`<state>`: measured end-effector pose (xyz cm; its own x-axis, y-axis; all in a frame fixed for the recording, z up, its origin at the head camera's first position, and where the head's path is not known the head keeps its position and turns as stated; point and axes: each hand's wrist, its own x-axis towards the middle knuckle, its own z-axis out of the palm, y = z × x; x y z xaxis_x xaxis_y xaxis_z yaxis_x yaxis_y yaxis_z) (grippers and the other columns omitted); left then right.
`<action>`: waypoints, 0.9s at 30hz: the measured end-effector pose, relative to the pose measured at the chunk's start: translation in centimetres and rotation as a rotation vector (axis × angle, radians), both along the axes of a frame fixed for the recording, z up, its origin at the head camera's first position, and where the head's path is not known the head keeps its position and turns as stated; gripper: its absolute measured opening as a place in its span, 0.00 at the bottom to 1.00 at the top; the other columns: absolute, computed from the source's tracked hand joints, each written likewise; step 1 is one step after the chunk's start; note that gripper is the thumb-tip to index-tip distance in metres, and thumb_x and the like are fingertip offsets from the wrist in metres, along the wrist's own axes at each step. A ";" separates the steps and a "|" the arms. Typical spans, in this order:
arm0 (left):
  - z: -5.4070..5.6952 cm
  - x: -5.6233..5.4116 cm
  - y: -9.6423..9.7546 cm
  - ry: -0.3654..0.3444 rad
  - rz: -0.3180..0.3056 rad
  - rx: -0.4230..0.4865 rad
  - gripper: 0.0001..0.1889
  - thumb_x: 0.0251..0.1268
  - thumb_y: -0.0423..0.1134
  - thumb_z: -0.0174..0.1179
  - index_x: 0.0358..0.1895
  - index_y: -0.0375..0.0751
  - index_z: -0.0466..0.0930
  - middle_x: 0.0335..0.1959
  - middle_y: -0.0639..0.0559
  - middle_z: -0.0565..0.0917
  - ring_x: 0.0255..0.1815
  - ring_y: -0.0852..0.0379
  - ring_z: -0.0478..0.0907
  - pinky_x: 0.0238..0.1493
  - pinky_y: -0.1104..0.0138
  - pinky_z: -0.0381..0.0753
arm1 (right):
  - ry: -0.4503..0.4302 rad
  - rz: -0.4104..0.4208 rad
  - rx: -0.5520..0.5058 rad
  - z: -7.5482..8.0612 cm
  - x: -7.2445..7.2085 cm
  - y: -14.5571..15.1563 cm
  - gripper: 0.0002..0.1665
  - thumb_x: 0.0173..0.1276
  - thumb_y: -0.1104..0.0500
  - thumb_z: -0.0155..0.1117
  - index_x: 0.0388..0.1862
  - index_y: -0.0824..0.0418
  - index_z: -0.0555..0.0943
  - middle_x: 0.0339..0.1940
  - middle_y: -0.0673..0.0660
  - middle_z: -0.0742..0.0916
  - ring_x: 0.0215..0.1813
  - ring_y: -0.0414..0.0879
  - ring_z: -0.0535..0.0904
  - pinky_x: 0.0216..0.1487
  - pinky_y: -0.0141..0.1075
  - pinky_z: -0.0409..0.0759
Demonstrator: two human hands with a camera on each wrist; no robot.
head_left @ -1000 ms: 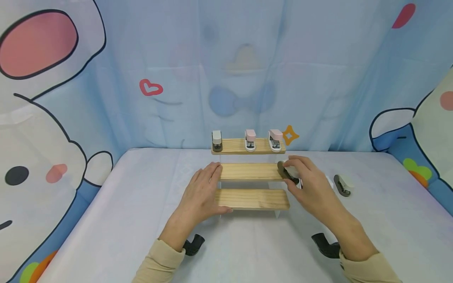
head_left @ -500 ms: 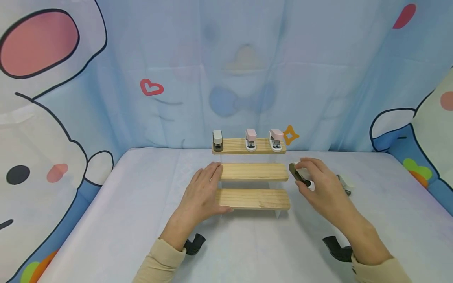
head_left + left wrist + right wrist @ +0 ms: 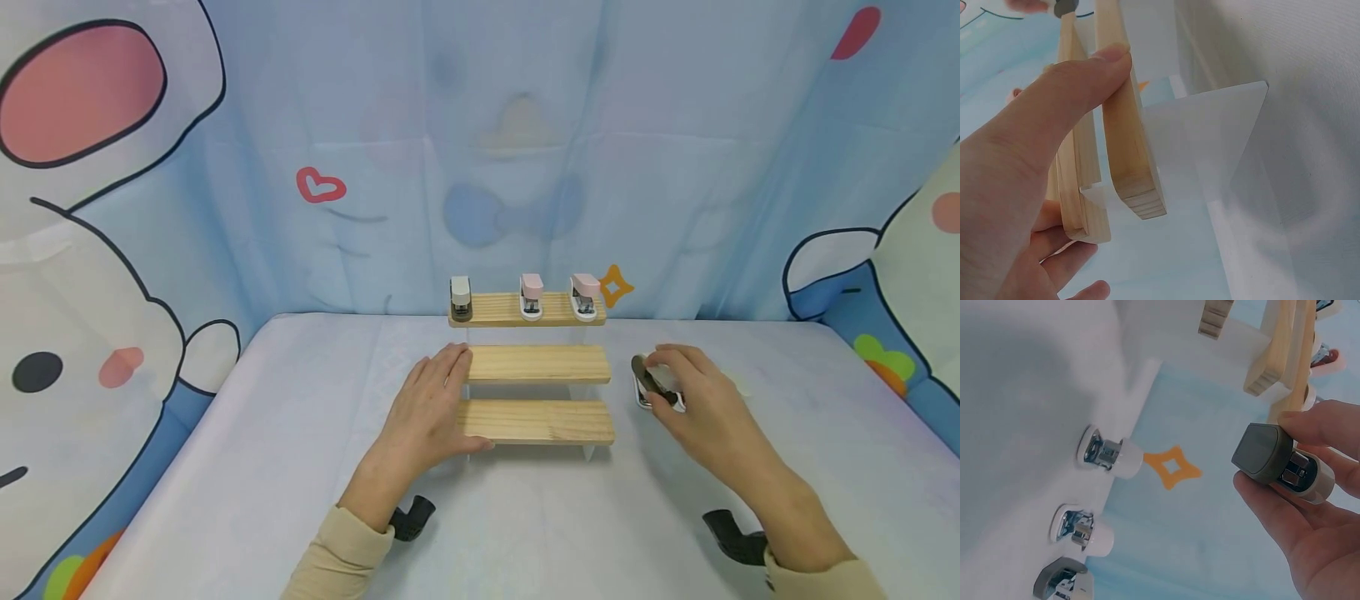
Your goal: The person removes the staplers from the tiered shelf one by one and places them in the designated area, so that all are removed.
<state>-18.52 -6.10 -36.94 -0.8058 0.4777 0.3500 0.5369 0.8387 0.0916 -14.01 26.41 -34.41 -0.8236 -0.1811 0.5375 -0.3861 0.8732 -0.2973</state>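
Note:
My left hand (image 3: 429, 408) grips the left end of a three-step wooden display rack (image 3: 536, 364). In the left wrist view its thumb lies on the front board (image 3: 1124, 137), while the fingers reach round the end of the board behind (image 3: 1077, 187). To the right of the rack, my right hand (image 3: 708, 417) pinches a mini stapler (image 3: 1264, 452) with a dark grey base and a white body, held tilted above the table. Part of that stapler is hidden by the fingers. A white stapler (image 3: 642, 397) shows just beneath it in the head view.
On the top board (image 3: 497, 309) stand a grey-and-white stapler (image 3: 461, 298) and two pink-and-white ones (image 3: 531, 297). The right wrist view shows white staplers (image 3: 1110, 453) and a dark-based one (image 3: 1063, 578) on the white table. Translucent side panels (image 3: 1204, 140) support the boards.
My right hand has moved right with the stapler, from the right end of the middle board to above the table beside the rack. The left hand stays where it was.

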 end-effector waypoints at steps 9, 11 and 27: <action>0.1 0.0 0.0 -0.012 0.001 0.000 0.63 0.36 0.67 0.77 0.75 0.37 0.58 0.75 0.45 0.64 0.77 0.49 0.61 0.78 0.53 0.61 | 0.000 -0.022 0.012 -0.6 0.3 1.1 0.26 0.51 0.74 0.74 0.50 0.67 0.77 0.56 0.70 0.78 0.55 0.66 0.77 0.46 0.62 0.81; 0.1 0.1 0.0 -0.013 -0.001 -0.001 0.63 0.36 0.67 0.77 0.75 0.37 0.58 0.75 0.45 0.64 0.77 0.49 0.61 0.78 0.53 0.61 | 0.008 -0.020 0.013 -0.8 0.4 1.4 0.26 0.51 0.74 0.74 0.50 0.67 0.77 0.55 0.70 0.79 0.53 0.66 0.78 0.44 0.61 0.81; 0.1 0.0 0.0 -0.008 -0.005 -0.004 0.63 0.36 0.67 0.77 0.75 0.37 0.58 0.76 0.45 0.64 0.76 0.49 0.61 0.77 0.53 0.62 | -0.255 -0.109 0.051 -1.7 0.4 1.7 0.23 0.57 0.68 0.72 0.52 0.67 0.77 0.56 0.75 0.77 0.53 0.67 0.77 0.42 0.57 0.82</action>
<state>-18.48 -6.13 -36.85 -0.8064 0.4826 0.3418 0.5400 0.8366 0.0927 -13.66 28.09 -36.08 -0.9472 -0.1059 0.3025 -0.2077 0.9218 -0.3274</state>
